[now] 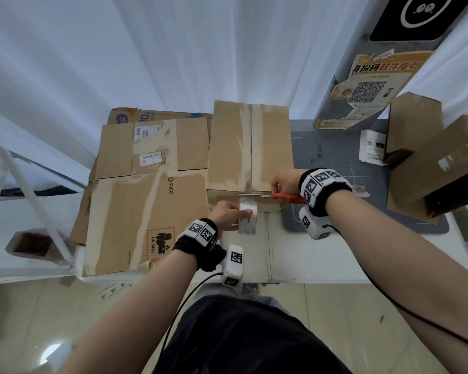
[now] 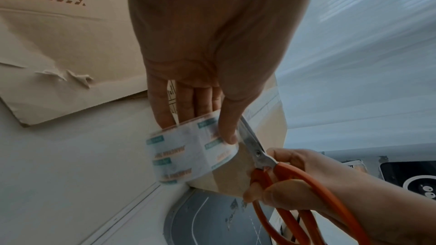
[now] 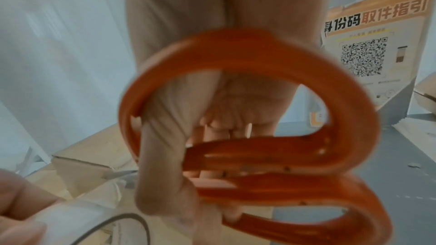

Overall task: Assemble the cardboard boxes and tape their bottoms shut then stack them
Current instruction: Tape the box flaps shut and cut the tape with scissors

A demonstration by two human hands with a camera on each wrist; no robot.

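Note:
An assembled cardboard box (image 1: 250,147) stands bottom-up on the table, its centre seam covered with clear tape. At the box's near edge my left hand (image 1: 229,215) holds a roll of clear printed tape (image 1: 247,218) (image 2: 188,153), thumb on its outer face and fingers behind it. My right hand (image 1: 285,186) grips orange-handled scissors (image 1: 278,197) (image 2: 283,180) (image 3: 250,137), fingers through the loops. The blades lie across the strip of tape between the roll and the box edge and look nearly closed.
Flattened cardboard boxes (image 1: 146,195) lie piled on the left of the white table (image 1: 335,260). Assembled brown boxes (image 1: 438,163) sit at the right on a grey mat (image 1: 335,149). A grey post with an orange QR poster (image 1: 368,87) stands behind.

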